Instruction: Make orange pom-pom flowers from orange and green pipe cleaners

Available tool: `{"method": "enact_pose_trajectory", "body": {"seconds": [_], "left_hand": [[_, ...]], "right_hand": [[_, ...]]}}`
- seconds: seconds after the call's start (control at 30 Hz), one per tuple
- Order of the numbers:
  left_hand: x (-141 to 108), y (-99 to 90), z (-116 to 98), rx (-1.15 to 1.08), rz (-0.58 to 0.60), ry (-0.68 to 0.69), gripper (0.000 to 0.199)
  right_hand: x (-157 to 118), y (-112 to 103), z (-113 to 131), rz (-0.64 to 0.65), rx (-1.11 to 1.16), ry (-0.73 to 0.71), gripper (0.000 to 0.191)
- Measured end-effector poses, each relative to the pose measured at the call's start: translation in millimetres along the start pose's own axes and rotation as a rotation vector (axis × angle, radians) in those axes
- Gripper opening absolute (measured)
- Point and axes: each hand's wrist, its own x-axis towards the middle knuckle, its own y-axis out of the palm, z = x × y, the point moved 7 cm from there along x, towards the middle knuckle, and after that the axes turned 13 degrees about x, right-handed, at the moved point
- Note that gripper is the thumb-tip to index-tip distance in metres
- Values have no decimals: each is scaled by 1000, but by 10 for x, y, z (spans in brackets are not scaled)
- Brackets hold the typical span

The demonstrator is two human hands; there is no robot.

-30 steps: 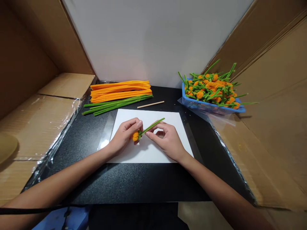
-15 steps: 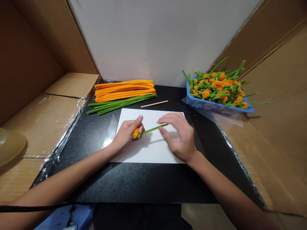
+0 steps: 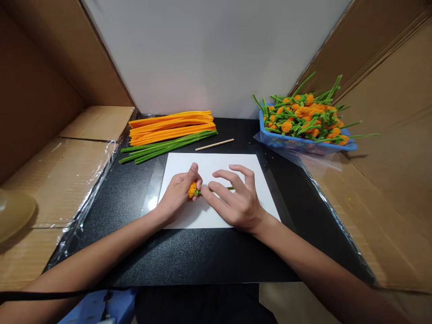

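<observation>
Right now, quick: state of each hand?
Left hand: closed, holding a small, round orange fuzzy head.
Right hand: fingers spread at the thin green fuzzy stem; whether it grips cannot be told.

**Right hand (image 3: 238, 200) back in beside the orange head (image 3: 192, 190)**

Half a second ago it was out by the green stem's (image 3: 231, 188) tip, away from the head; now its nearest fingertips are just beside the head, other fingers fanned, hiding most of the stem. Since a second ago, the stem slants less steeply from the head, and the left hand's (image 3: 177, 191) thumb stands more upright.
</observation>
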Motion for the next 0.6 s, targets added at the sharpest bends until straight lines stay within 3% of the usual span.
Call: {"method": "enact_pose_trajectory", "body": {"seconds": [0.27,0.5,0.6], "left_hand": [[-59,60,-40,-18,84,-113,64],[-71,98,-44,-17,113,-90,67],[-76,89,-71,44,56,-32,68]], "right_hand": [[-25,-31,35,-3,1,-115,8],[-38,-10,44,85,7,-106,19],[-54,50,49,124,93,-41,20]]}}
